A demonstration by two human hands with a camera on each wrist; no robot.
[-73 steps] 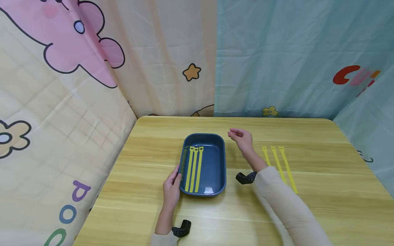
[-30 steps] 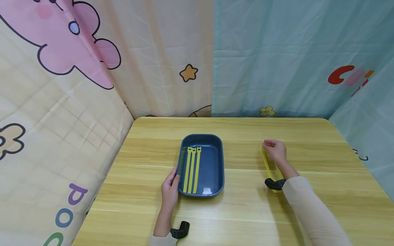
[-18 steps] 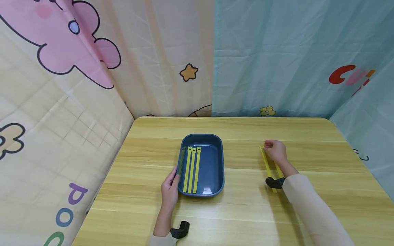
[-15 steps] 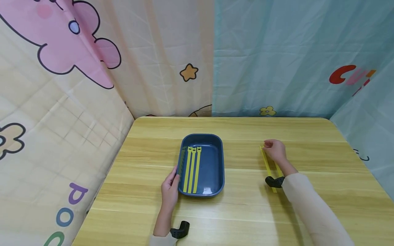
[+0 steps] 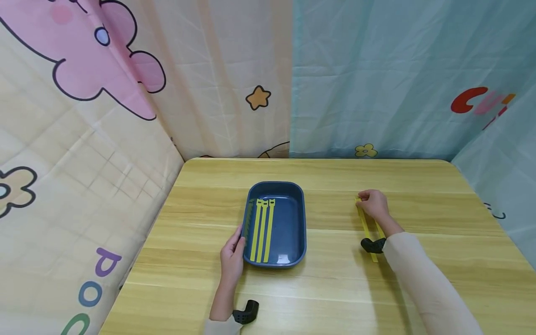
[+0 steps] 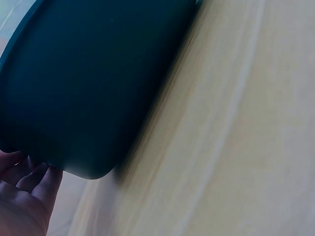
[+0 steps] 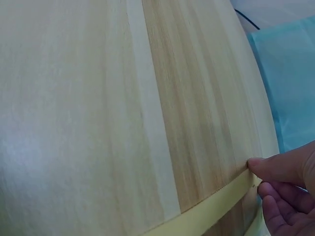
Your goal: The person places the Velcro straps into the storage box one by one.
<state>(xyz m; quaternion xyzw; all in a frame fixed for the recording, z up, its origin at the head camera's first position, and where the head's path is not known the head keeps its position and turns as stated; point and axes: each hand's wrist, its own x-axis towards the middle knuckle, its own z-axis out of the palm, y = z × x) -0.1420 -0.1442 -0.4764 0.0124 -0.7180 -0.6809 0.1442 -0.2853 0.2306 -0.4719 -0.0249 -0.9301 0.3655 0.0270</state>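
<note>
My left hand (image 5: pixel 232 258) grips the left side of a dark blue plastic tray (image 5: pixel 289 223), thumb at the rim; the left wrist view shows the fingers against the tray's wall. Several yellow hook-and-loop cable ties (image 5: pixel 268 232) lie lengthwise inside, along its left half. On the table to the right, my right hand (image 5: pixel 374 204) pinches the slotted head end of another yellow cable tie (image 7: pixel 206 211) between thumb and fingers. This tie lies slanted toward the near side. A further yellow tie (image 5: pixel 379 230) shows partly beneath the right wrist.
The light wood table (image 5: pixel 201 209) reaches back to a hanging printed curtain (image 5: pixel 356 83). A printed cloth (image 5: pixel 83 186) borders its left side. Each wrist carries a black camera mount, one (image 5: pixel 247 311) near the tray's front and one (image 5: pixel 372 245) above the yellow ties.
The right hand has moved from beside the tray rightward to the loose ties, and its thumb and fingers have closed on the leftmost tie's head. The left hand stays at the tray.
</note>
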